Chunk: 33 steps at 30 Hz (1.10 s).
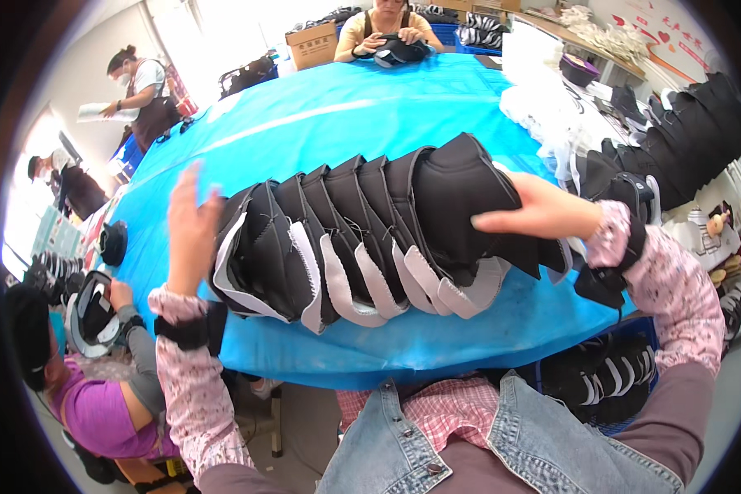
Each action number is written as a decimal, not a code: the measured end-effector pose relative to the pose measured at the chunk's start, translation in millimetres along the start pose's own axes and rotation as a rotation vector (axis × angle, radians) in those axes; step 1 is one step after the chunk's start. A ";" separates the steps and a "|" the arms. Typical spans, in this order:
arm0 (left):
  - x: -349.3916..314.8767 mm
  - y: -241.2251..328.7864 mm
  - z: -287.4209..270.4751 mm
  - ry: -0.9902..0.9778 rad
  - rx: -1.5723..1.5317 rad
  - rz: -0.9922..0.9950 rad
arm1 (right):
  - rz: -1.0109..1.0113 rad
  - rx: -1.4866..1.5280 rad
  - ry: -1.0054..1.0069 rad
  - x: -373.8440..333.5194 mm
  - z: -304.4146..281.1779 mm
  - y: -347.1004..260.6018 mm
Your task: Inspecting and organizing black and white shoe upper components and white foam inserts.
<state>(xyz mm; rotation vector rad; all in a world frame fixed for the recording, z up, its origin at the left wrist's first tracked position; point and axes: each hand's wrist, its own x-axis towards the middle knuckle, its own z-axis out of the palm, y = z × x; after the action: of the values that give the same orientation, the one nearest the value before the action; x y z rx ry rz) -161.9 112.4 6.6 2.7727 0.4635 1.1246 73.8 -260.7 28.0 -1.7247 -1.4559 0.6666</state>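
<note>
Blue tabletop [329, 123] leaves passage beyond the black row [370, 218]; white plastic [543, 115] blocks far right.

Your black padded pieces [366, 218] overlap in one row on the blue-covered table [305, 360], pale strips [473, 298] facing you.

- Your sleeve covers [679, 284]: pale pink, darker speckles.
- Your wrist straps [181, 332]: black.
- Your vest [375, 461]: faded denim blue, over pink-and-white checked cloth [453, 412].
- Your row of padded pieces [461, 185]: black, pale grey edging [347, 288].
- Your table cover [420, 103]: bright blue.
</note>
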 end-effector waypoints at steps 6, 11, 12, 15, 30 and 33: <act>11.2 136.1 28.8 -0.543 -0.025 0.440 | 0.073 0.108 0.016 39.7 -0.7 -16.2; 37.8 143.8 74.2 -0.554 -0.277 0.447 | 0.074 0.180 0.389 55.5 26.2 27.9; 35.1 138.5 73.9 -0.578 -0.275 0.428 | -0.008 0.171 0.546 67.9 53.6 39.1; 24.5 139.3 75.6 -0.589 -0.197 0.420 | 0.047 -0.140 0.533 67.4 77.7 43.6; 37.5 150.3 62.4 -0.782 -0.225 0.359 | 0.195 -0.903 1.269 -207.1 -83.9 98.1; 38.4 144.5 62.8 -0.792 -0.282 0.316 | 0.294 -0.864 1.291 -242.3 -74.3 90.8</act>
<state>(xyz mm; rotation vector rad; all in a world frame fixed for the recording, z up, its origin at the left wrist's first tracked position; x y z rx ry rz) -57.9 -11.5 18.2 2.7761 -0.2101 0.0379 133.6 -517.9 -24.6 -2.2582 -0.5069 -1.0061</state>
